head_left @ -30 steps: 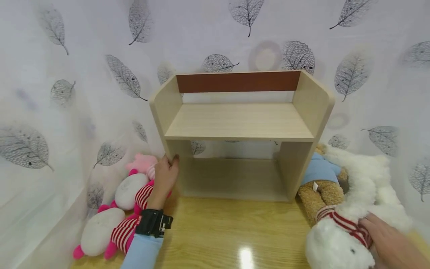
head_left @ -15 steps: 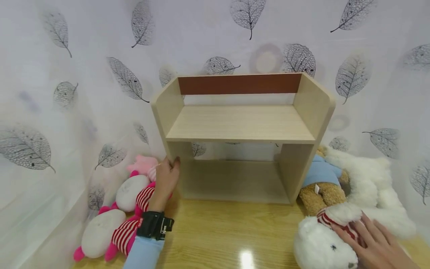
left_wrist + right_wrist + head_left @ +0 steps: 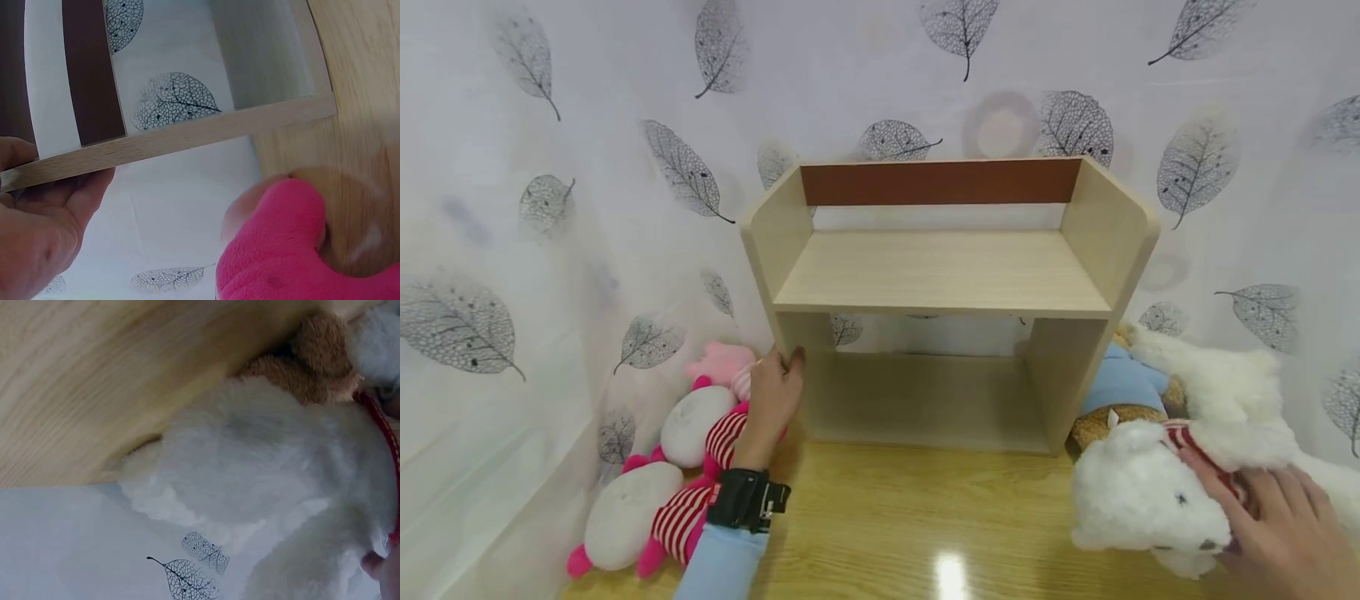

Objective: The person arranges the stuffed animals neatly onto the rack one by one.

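Note:
My left hand [image 3: 775, 392] grips the front edge of the left side panel of a pale wooden shelf [image 3: 940, 271]. In the left wrist view, the thumb and fingers of the left hand [image 3: 47, 237] lie on either side of that panel [image 3: 187, 137]. At the lower right, my right hand [image 3: 1292, 533] holds a fluffy white plush bear [image 3: 1150, 492] at its red striped collar. White fur fills much of the right wrist view, with the red collar [image 3: 381, 431] at the right edge. Part of the right hand [image 3: 389, 569] shows there.
A brown teddy bear [image 3: 1120, 387] in a blue top lies against the shelf's right side, partly covered by white fur. Left of the shelf, pink-and-white plush toys [image 3: 632, 517] in striped clothes and a light pink plush [image 3: 722, 364] lie on the wooden table [image 3: 910, 517]. A leaf-patterned curtain hangs behind.
The white plush bear's head has swung left, then lifted up, now covering the brown bear's legs. My right hand has shifted with it at the collar. The left hand keeps its grip on the shelf.

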`<state>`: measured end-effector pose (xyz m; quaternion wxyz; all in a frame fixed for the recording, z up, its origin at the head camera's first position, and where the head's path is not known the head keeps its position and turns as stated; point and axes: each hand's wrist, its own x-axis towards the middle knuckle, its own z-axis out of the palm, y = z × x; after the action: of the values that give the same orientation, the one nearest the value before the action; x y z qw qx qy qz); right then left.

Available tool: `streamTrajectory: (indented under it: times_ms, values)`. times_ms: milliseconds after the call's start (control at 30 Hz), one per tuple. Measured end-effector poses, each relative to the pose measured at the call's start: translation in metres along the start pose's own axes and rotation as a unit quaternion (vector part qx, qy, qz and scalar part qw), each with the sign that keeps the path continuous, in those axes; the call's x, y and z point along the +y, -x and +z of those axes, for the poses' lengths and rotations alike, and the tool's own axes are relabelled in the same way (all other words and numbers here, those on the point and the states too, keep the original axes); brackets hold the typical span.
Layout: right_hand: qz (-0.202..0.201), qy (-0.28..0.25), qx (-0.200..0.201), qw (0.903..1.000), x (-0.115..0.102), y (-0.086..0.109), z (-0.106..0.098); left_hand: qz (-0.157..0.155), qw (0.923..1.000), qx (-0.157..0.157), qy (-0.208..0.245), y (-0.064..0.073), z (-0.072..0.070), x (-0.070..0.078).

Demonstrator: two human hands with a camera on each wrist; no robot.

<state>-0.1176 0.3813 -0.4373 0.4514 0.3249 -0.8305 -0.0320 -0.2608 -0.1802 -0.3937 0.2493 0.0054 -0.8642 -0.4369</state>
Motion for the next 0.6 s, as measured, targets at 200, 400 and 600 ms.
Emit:
streamTrajectory:
  times_ms: [200,400,600]
  values:
    - [0.023,-0.053,-0.074,0.9956,0.003,-0.002,0.000,0.020,0.9998,-0.002,-0.007,-0.001,0.000,0.001]
    - [0.036,-0.040,-0.109,0.9926,-0.004,-0.005,0.001,0.035,0.9990,-0.005,-0.028,-0.004,-0.002,0.003]
    - [0.046,0.001,-0.144,0.9885,-0.007,-0.006,0.001,0.011,0.9992,-0.009,-0.038,0.000,-0.003,0.001]
